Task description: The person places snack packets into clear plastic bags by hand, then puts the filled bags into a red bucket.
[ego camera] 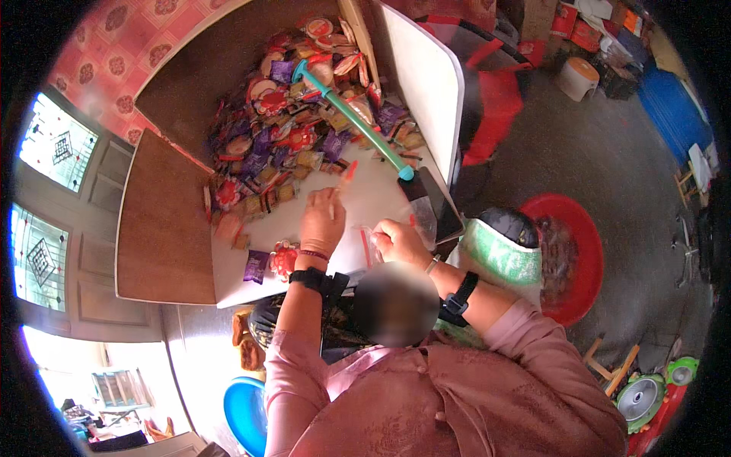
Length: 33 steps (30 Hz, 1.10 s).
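Note:
My left hand [324, 220] is over the white tabletop, its fingers pinching a small clear-and-red item [348, 174], blurred. To its right, my right hand [394, 243] holds a small clear plastic bag [371, 248] with a red edge. A purple packet [256, 267] and a red flower-shaped packet [284, 260] lie beside my left wrist. Beyond both hands is a large pile of small wrapped packets [274, 137], purple, red and yellowish. A teal plastic stick [360, 123] with a wider head rests across the pile, its near end by a dark flat object [431, 197].
Brown boards [165, 228] wall the table's left and far sides; a white-faced board [425, 74] stands at right. A red basin [582, 257] and a green-and-white sack [502, 257] are to my right. A blue basin [245, 411] sits lower left.

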### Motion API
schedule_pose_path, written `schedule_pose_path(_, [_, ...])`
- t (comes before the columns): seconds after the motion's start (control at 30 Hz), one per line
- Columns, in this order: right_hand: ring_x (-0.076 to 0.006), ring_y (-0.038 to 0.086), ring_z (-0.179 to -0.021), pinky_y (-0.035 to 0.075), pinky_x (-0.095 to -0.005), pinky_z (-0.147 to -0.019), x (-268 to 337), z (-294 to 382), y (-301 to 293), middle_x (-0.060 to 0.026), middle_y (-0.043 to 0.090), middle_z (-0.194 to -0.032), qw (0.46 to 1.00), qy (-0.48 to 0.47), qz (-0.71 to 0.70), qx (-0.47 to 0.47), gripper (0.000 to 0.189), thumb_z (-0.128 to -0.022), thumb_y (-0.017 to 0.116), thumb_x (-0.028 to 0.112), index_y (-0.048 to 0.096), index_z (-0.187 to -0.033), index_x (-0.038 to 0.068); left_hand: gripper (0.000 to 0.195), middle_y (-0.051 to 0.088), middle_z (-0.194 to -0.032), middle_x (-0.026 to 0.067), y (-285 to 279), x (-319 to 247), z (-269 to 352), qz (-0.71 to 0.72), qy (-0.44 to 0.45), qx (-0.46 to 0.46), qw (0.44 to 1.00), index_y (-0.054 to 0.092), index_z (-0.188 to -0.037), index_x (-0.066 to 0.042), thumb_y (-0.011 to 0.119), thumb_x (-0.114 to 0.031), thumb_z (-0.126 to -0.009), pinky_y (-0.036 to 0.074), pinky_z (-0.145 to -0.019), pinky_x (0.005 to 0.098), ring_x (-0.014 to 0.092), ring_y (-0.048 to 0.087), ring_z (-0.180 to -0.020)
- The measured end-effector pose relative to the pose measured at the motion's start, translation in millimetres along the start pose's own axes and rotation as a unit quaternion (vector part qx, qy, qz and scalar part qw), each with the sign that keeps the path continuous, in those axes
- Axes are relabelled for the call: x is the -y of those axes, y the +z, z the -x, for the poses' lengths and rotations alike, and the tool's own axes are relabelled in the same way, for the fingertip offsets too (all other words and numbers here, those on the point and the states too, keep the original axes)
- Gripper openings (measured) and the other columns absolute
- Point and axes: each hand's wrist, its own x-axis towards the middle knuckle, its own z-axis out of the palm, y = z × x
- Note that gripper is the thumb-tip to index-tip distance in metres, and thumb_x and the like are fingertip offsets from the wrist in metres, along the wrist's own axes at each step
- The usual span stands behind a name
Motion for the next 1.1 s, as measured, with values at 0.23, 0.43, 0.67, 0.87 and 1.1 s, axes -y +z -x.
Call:
schedule_pose_path(0.23, [-0.0360, 0.064, -0.079, 0.050, -0.0432, -0.070, 0, 1, 0, -0.0173, 0.065, -0.082, 1.000, -0.023, 0.015, 0.003, 0.011, -0.086, 0.062, 0.014, 0.060, -0.085, 0.003, 0.029, 0.062, -0.080, 0.0109, -68, -5, 41, 0.342, -0.326, -0.106, 0.875, 0.062, -0.111, 0.000, 0.047, -0.019, -0.097, 0.048, -0.065, 0.0344, 0.022, 0.058, -0.071])
schedule_pose_path(0.43, [-0.0366, 0.063, -0.080, 0.049, -0.0427, -0.070, -3, -1, 0, -0.0177, 0.064, -0.082, 0.996, -0.083, 0.012, 0.002, 0.012, -0.088, 0.062, 0.013, 0.058, -0.087, 0.002, 0.029, 0.058, -0.073, 0.0008, -112, -30, 79, 0.386, -0.367, -0.017, 0.847, 0.063, -0.110, 0.003, 0.055, -0.022, -0.097, 0.044, -0.055, 0.0241, 0.008, 0.051, -0.061])
schedule_pose_path(0.67, [-0.0376, 0.062, -0.079, 0.049, -0.0432, -0.069, 10, 4, 0, -0.0188, 0.063, -0.082, 0.987, -0.145, 0.052, 0.053, 0.013, -0.090, 0.059, 0.014, 0.056, -0.089, 0.002, 0.022, 0.068, -0.084, 0.0043, -106, -53, 98, 0.298, -0.293, 0.101, 0.903, 0.069, -0.103, 0.001, 0.066, -0.015, -0.088, 0.049, -0.065, 0.0237, 0.008, 0.059, -0.072])
schedule_pose_path(0.87, [-0.0366, 0.062, -0.077, 0.048, -0.0421, -0.068, 25, 7, -3, -0.0181, 0.062, -0.081, 0.988, -0.109, 0.004, 0.111, 0.016, -0.092, 0.057, 0.017, 0.055, -0.089, 0.002, 0.026, 0.066, -0.085, 0.0058, -94, -76, 94, 0.311, -0.329, 0.099, 0.886, 0.064, -0.112, 0.002, 0.062, -0.013, -0.091, 0.050, -0.065, 0.0265, 0.011, 0.060, -0.074])
schedule_pose_path(1.1, [-0.0341, 0.061, -0.077, 0.048, -0.0394, -0.069, 30, 10, -7, -0.0170, 0.062, -0.081, 0.982, -0.085, -0.045, 0.162, 0.018, -0.092, 0.057, 0.019, 0.057, -0.091, 0.001, 0.036, 0.065, -0.089, 0.0042, -85, -75, 98, 0.404, -0.363, 0.138, 0.829, 0.059, -0.119, 0.006, 0.061, -0.018, -0.092, 0.049, -0.068, 0.0267, 0.010, 0.058, -0.077])
